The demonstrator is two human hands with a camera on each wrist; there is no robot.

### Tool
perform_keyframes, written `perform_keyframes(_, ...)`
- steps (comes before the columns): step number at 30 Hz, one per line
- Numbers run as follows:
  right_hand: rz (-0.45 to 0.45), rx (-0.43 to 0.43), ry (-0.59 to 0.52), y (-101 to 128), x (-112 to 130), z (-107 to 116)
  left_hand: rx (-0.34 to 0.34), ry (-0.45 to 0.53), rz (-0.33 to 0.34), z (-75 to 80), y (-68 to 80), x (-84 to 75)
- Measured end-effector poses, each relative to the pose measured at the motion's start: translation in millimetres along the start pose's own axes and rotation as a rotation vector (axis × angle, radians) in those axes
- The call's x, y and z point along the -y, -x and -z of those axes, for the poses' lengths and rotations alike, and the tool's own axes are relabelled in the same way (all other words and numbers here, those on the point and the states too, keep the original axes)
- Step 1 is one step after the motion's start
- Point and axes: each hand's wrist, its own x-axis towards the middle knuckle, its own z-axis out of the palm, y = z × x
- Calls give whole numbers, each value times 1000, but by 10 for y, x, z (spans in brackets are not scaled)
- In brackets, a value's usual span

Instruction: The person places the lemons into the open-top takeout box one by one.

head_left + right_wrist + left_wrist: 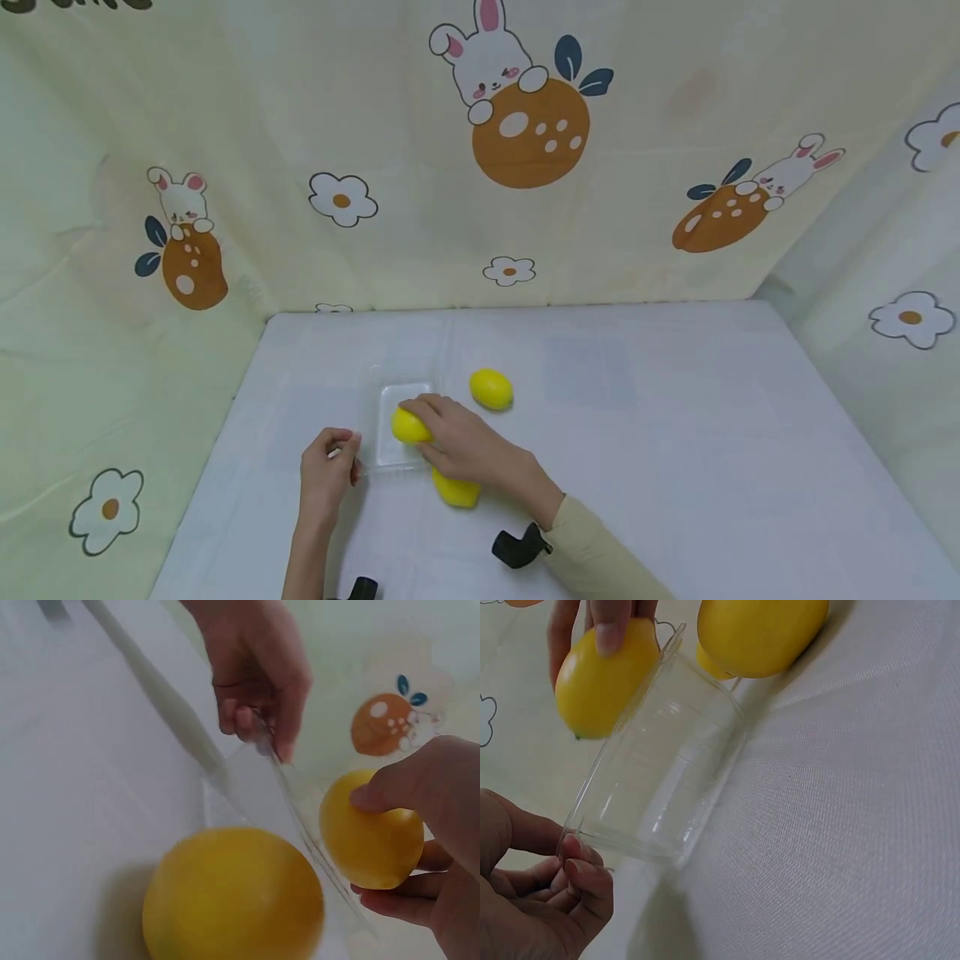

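The right hand is curled around a yellow lemon and holds it just above the clear plastic tray, which lies on the table. The fingers grip the lemon from above, probably so that it can go straight down between the thin walls. The left hand pinches the near rim of the tray with thumb and fingertips; I think this keeps the light tray from sliding or tipping, since in the left wrist view it looks a little lifted on that side. A second lemon lies on the table just beside the tray, partly under the right wrist. A third lemon rests on the table a little beyond the tray, apart from it.
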Motion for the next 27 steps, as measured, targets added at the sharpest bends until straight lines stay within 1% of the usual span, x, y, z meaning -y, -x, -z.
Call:
perform_keyframes(2, 17, 59, 31, -107, 35, -64, 3, 4, 10, 4, 0, 10)
perform_keyframes(5, 21, 122, 63, -225, 78, -159, 7, 21, 11, 5, 4, 24)
perform_keyframes(10, -32, 221, 80, -335, 145, -302, 5, 31, 2, -13, 4, 31)
perform_keyframes(12, -48, 239, 84, -345, 155, -345, 4, 27, 2, -17, 5, 31)
perform_keyframes(14, -36, 234, 95, -341, 155, -360, 2, 24, 1, -14, 7, 28)
perform_keyframes(16, 0, 204, 101, -324, 142, -351, -1, 21, 1, -5, 12, 21)
perform_keyframes(18, 34, 168, 106, -285, 137, -313, -4, 16, 5, 2, 17, 14)
perform_keyframes(21, 61, 113, 106, -166, 132, -209, -5, 8, 10, 10, 20, 9)
perform_keyframes(23, 61, 74, 98, -53, 125, -113, -5, 0, 11, 13, 21, 4)
perform_keyframes(27, 7, 5, 67, 241, 74, 92, -6, -10, 8, 14, 15, -1)
